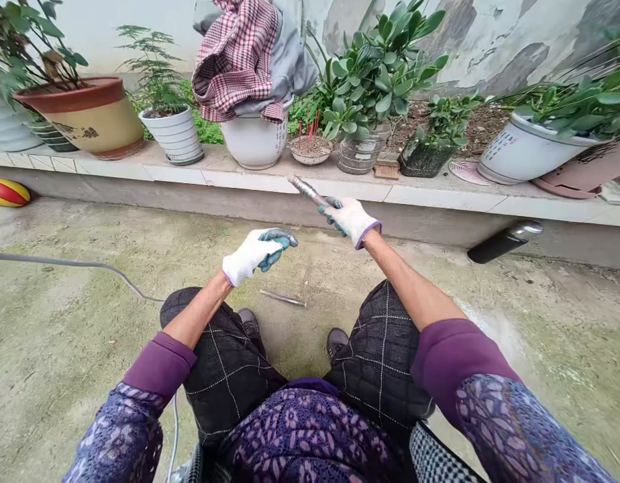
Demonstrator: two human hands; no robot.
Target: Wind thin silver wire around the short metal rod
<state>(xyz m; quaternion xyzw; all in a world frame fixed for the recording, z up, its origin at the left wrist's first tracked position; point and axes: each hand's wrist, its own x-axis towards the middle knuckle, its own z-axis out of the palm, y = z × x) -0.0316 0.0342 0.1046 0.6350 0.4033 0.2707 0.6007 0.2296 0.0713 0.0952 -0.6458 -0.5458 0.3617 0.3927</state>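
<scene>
Both my hands wear white gloves with blue-green coated palms and fingers. My right hand (pixel 347 218) is closed round the lower end of a short rod (pixel 308 190) with a shiny silver wrapping. The rod tilts up and to the left, its tip in front of the ledge. My left hand (pixel 260 251) is held to the left and a little lower, apart from the rod. Its fingers are curled together with the thumb against them; anything between them is hidden. Below, a thin silvery rod (pixel 283 298) lies on the ground between my feet.
A tiled ledge (pixel 270 176) crosses ahead with potted plants, a white pot (pixel 254 139) under draped clothes, and a small wooden block (pixel 386 169). A black flask (pixel 504 243) leans against it at right. At left are a ball (pixel 8 192) and a grey hose (pixel 96 263).
</scene>
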